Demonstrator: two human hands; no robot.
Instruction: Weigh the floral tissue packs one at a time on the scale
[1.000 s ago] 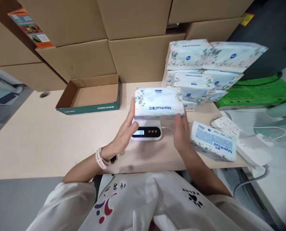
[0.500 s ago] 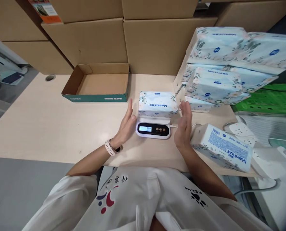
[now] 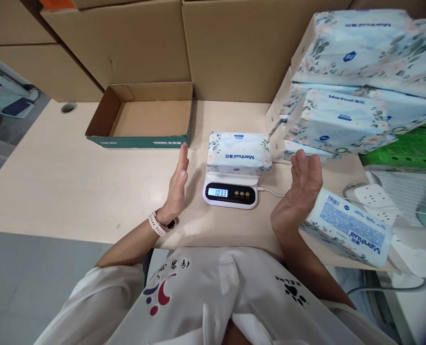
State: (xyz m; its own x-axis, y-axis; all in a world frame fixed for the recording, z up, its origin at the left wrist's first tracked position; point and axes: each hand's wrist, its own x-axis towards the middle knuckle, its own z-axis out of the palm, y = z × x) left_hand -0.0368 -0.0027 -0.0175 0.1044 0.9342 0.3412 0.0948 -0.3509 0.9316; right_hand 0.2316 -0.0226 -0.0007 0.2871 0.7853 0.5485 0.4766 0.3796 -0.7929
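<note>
A pack of tissues (image 3: 239, 153) with a blue floral wrapper lies flat on a white digital scale (image 3: 230, 200), whose lit display reads 103.3 or similar. To the left of the scale my left hand (image 3: 176, 189) is raised with its fingers straight, touching nothing. My right hand (image 3: 298, 191) stands off to the right of the scale, palm turned inward, fingers stretched out and holding nothing. Behind that hand and wrist lies another tissue pack (image 3: 353, 227), tilted near the table's right end and partly hidden by them.
An open shallow cardboard box (image 3: 137, 140) with a green outside sits at the back left. Stacked tissue packs (image 3: 345, 52) rise at the back right, beside a green crate (image 3: 403, 151). Large cartons (image 3: 119, 48) line the back. A white power strip (image 3: 374, 199) lies at right.
Both hands have moved apart, away from the tissue pack on the scale. The display has gone from 0.0 to about 103.3. The view has tipped slightly downward.
</note>
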